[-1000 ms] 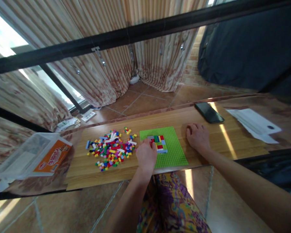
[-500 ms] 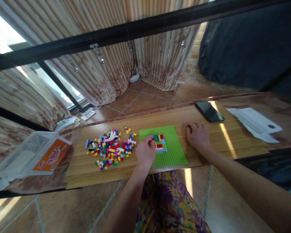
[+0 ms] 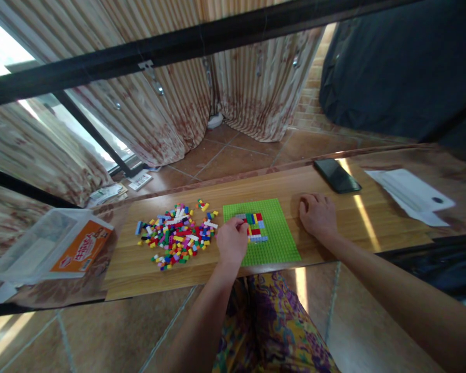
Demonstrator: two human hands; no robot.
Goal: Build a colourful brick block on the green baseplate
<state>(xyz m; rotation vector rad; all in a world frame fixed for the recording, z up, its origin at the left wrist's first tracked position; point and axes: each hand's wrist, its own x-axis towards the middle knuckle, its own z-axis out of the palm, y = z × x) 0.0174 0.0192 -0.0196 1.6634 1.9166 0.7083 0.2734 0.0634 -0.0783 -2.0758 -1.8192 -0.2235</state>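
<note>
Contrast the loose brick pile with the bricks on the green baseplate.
The loose pile lies jumbled; the plate bricks sit in orderly rows. The pile spreads wide; the visible plate bricks fill a small patch. The pile lies on the wooden board; the plate bricks on the green baseplate. Both mix several colours.

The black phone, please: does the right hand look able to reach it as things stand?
Likely yes: the right hand rests near the black phone, with nothing visible between them.
</note>
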